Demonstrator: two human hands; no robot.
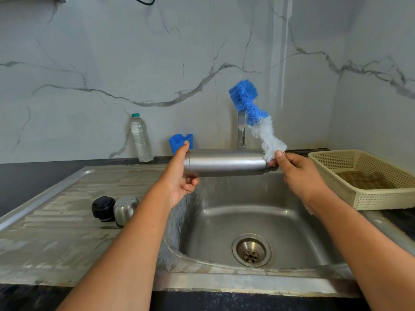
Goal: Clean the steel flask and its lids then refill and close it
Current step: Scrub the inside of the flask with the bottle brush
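Head view, hands over the basin. Left hand (179, 182) curls round the base end of a brushed-steel cylindrical flask (226, 162), thumb on top and fingers underneath, holding it level above the stainless-steel sink (202, 221). Right hand (301, 176) pinches a bottle brush with blue and white bristles (253, 113) at its white end, just beside the flask's mouth. The brush stands up outside the flask, leaning left, its handle hidden by the hand. On the drainboard to the left lie a round black inner lid (103, 208) and a domed steel outer cap (125, 210), touching each other and well apart from the flask.

Risks, as judged: a one-handed hold at the far end gives little leverage, so a hard push of the brush into the mouth could tip the flask or slip it into the basin. Springy bristles could flick water. The cap, apparently on its side, could roll if the forearm above it knocks it.
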